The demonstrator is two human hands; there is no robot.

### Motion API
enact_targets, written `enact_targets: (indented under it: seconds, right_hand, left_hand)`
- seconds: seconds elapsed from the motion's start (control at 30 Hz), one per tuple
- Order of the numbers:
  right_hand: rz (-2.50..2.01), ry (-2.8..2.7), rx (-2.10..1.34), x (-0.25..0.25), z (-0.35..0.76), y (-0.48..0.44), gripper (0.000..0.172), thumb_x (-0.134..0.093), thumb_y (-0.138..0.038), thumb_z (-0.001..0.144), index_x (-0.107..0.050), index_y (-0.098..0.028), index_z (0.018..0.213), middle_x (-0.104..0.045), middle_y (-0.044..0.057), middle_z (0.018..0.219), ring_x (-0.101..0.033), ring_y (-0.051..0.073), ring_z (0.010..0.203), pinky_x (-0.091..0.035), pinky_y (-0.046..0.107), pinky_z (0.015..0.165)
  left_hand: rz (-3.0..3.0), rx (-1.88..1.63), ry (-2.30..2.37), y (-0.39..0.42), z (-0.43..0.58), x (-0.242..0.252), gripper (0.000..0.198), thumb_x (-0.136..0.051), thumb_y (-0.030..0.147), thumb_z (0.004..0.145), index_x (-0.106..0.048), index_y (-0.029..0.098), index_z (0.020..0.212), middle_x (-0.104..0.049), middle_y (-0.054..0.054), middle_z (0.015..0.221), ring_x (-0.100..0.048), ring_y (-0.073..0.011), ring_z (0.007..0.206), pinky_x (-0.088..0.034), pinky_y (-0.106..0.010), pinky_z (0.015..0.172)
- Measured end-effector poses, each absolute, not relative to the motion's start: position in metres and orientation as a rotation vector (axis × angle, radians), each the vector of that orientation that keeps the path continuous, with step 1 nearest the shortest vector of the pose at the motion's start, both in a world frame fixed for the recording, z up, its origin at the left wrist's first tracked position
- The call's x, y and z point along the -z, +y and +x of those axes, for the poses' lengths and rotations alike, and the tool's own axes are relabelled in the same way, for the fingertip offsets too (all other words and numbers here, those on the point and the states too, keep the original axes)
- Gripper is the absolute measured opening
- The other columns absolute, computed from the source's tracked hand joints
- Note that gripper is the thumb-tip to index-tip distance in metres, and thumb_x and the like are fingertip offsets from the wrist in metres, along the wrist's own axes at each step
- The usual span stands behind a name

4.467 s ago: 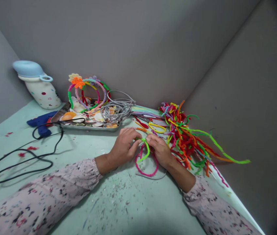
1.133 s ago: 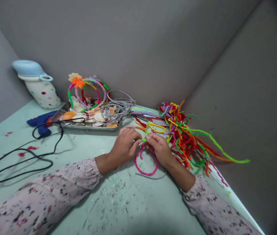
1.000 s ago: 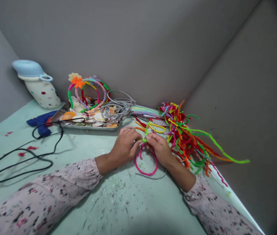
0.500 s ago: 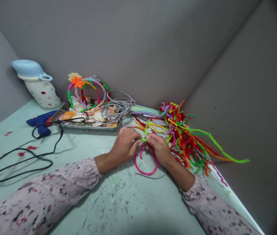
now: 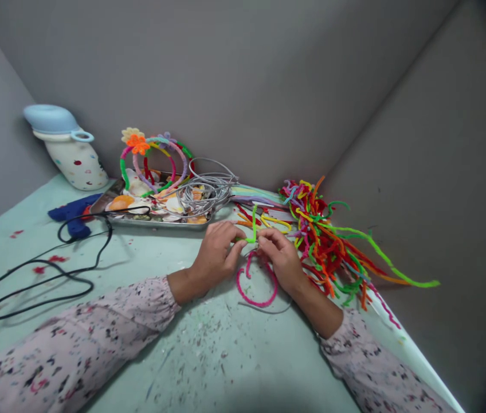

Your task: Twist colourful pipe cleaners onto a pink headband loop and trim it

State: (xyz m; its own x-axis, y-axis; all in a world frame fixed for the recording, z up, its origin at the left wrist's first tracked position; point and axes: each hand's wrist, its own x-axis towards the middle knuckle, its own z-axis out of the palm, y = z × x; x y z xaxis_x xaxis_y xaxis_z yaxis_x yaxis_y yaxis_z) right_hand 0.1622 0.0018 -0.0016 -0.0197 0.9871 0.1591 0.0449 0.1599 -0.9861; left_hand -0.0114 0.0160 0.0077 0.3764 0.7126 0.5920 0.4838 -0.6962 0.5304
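Note:
My left hand [image 5: 221,249] pinches a bright green pipe cleaner [image 5: 254,225] between thumb and fingertips. The green piece is bent, with one arm standing upright and a short arm running into the left fingertips. Just right of the bend, my right hand [image 5: 283,258] is closed in a pinch; what its fingertips hold, if anything, cannot be made out. A pink pipe cleaner loop [image 5: 257,304] with a curled end lies below the hands, partly hidden by the right fingers. Beside its lower edge runs a thin grey wire [image 5: 264,311].
A metal tray [image 5: 174,225] holds shells, a coil of grey wire [image 5: 208,192] and colourful headbands [image 5: 180,152] with flowers. To its left are a blue glue gun [image 5: 73,212], its black cord [image 5: 40,264] and a white bottle [image 5: 77,163]. Tangled pipe cleaners [image 5: 320,241] lie at the right edge.
The green pipe cleaner's bend now shows more openly between the hands, its upright arm straighter. My right fingertips have shifted slightly right, off the bend. The pink loop stays in place.

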Motion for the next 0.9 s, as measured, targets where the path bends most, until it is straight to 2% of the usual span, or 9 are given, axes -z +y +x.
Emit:
enact_targets:
  seconds: [0.07,0.13,0.4,0.9]
  right_hand:
    - [-1.09,-1.34,-0.948,0.0028,0.161,0.0011,0.021,-0.064,-0.035,0.079,-0.056,-0.023,0.094,-0.058,-0.001,0.087,-0.053,0.012,0.067,-0.043,0.024,0.057]
    - [-1.084,-1.388,-0.846,0.0054,0.1602,0.0008,0.02,-0.065,-0.032,0.079,-0.056,-0.024,0.095,-0.057,0.0,0.093,-0.055,0.014,0.073,-0.045,0.025,0.061]
    - [-1.11,-1.605,-0.603,0.007,0.1603,0.0008,0.013,-0.066,-0.028,0.081,-0.062,-0.023,0.093,-0.056,0.002,0.091,-0.056,0.015,0.077,-0.046,0.026,0.066]
    - [-1.14,-1.602,-0.537,0.0075,0.1613,0.0012,0.012,-0.067,-0.029,0.081,-0.066,-0.023,0.091,-0.06,0.003,0.09,-0.058,0.016,0.077,-0.048,0.027,0.065]
  left_hand:
    - [2.356,-1.229,1.072,0.0155,-0.0116,-0.0088,0.008,-0.049,0.022,0.091,-0.055,0.019,0.086,-0.061,-0.003,0.087,-0.054,-0.0196,0.09,-0.038,-0.036,0.086]
    - [2.352,-1.232,1.073,0.0153,-0.0114,-0.0092,0.008,-0.049,0.021,0.091,-0.055,0.019,0.086,-0.062,-0.003,0.088,-0.054,-0.0195,0.09,-0.037,-0.036,0.086]
    - [2.351,-1.232,1.06,0.0168,-0.0111,-0.0068,0.007,-0.05,0.021,0.09,-0.055,0.019,0.085,-0.062,-0.003,0.086,-0.055,-0.0197,0.09,-0.038,-0.036,0.087]
    - [2.362,-1.223,1.044,0.0172,-0.0116,-0.007,0.008,-0.05,0.022,0.09,-0.056,0.02,0.086,-0.062,-0.003,0.086,-0.054,-0.0205,0.092,-0.039,-0.037,0.089]
